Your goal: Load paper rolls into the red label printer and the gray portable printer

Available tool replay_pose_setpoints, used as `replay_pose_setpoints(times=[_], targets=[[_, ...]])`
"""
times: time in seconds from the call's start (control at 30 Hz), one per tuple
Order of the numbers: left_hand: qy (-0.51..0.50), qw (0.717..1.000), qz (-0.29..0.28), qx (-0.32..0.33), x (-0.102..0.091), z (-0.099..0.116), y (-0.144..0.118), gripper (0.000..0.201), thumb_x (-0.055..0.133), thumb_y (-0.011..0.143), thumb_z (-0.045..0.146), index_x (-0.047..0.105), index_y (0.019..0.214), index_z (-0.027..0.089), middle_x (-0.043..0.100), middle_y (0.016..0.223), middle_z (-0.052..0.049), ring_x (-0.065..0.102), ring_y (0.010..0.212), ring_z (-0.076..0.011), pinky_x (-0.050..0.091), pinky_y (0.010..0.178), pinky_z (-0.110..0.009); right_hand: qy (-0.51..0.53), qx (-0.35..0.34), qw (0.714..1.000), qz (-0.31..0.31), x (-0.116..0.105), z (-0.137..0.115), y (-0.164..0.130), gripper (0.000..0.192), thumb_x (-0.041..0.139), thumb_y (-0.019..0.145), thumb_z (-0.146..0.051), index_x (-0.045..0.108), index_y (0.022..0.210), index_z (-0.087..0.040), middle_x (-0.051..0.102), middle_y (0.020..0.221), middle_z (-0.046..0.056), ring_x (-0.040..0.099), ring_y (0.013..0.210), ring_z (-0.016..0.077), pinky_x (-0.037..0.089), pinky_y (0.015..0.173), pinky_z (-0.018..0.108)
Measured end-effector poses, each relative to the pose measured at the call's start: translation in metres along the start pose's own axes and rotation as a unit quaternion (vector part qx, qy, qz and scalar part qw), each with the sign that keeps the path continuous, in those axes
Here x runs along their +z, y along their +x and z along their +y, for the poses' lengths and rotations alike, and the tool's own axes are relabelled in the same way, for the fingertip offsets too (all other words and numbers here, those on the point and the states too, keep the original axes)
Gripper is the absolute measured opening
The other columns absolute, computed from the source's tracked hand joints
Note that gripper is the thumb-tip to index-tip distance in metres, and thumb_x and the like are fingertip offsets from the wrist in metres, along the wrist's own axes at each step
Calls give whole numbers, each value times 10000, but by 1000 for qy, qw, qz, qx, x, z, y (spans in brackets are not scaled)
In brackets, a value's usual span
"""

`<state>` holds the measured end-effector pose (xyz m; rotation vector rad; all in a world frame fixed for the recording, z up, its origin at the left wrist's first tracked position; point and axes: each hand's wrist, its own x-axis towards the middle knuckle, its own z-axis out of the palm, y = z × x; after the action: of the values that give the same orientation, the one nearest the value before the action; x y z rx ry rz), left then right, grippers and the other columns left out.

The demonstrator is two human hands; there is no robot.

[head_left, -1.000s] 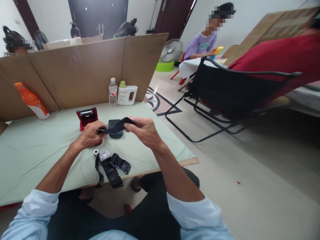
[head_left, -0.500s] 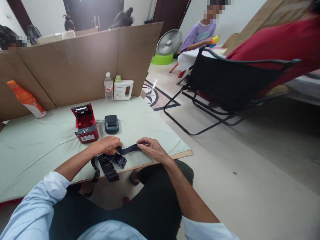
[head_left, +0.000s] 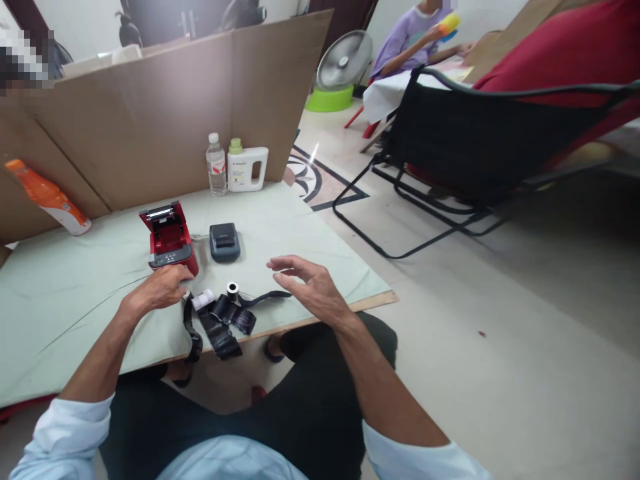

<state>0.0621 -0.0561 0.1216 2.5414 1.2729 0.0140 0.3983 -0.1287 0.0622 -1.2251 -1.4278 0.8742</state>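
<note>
Both of my hands are empty. My left hand [head_left: 161, 288] rests loosely curled on the counter [head_left: 75, 293], just in front of the red printer [head_left: 169, 238] and beside the near end of the black ribbon [head_left: 225, 323]; whether its fingertips touch the ribbon I cannot tell. My right hand [head_left: 306, 288] hovers open above the counter's near edge, fingers spread and slack, just past the thin tail of the ribbon that trails toward it.

That ribbon lies in a loose tangle at the near edge, some of its loops hanging over the side. Among its folds sit a small white roll [head_left: 203, 299] and a little spool [head_left: 233, 289] standing on end.

Behind the tangle, the red printer stands with its lid tipped up, and a dark grey printer [head_left: 225, 241] sits just beside it. Farther back, against the cardboard screen [head_left: 165, 113], stand a water bottle [head_left: 216, 165] and a white jug [head_left: 247, 169] close together. An orange bottle [head_left: 47, 197] leans at the far left.
</note>
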Motion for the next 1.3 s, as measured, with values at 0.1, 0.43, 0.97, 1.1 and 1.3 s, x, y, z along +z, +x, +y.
replay_pose_setpoints(times=[0.1,0.43,0.97,1.1,1.3], targets=[[-2,999,-32,-5,9,-3,-11,363,559,876,202,711,1205,221,735,1244,-79,707,1041,-235,532,998,-356,-7,-22,999,-33,16,-14,1,247,681,887,-358,744,1065,-199,777,1096,81,717,958,214,568,892,374],[-27,999,4,36,27,-12,-32,472,593,797,117,695,1237,252,720,1298,-76,658,1229,-265,508,1096,-380,-40,-114,984,-127,68,-21,14,161,634,931,-269,732,1031,-189,751,1011,69,696,963,202,527,893,342],[-107,963,246,43,1,-11,-58,281,597,868,129,738,1094,217,769,1121,-72,731,988,-202,621,810,-313,107,48,962,-247,137,-16,22,745,730,891,-421,429,1535,-199,671,1272,147,676,1045,231,549,923,418],[-143,937,318,4,-12,-23,-46,261,605,866,194,746,1086,203,770,1115,-71,729,918,-186,624,743,-293,265,110,924,-253,163,-13,30,844,752,864,-415,343,1569,-196,716,1080,80,702,932,200,558,807,338],[-180,917,354,-47,-5,-63,-7,333,574,793,184,759,1069,173,779,1083,-79,725,905,-195,618,818,-329,338,91,919,-181,192,-19,54,750,803,726,-315,533,1418,-216,746,963,23,708,887,191,570,811,323]])
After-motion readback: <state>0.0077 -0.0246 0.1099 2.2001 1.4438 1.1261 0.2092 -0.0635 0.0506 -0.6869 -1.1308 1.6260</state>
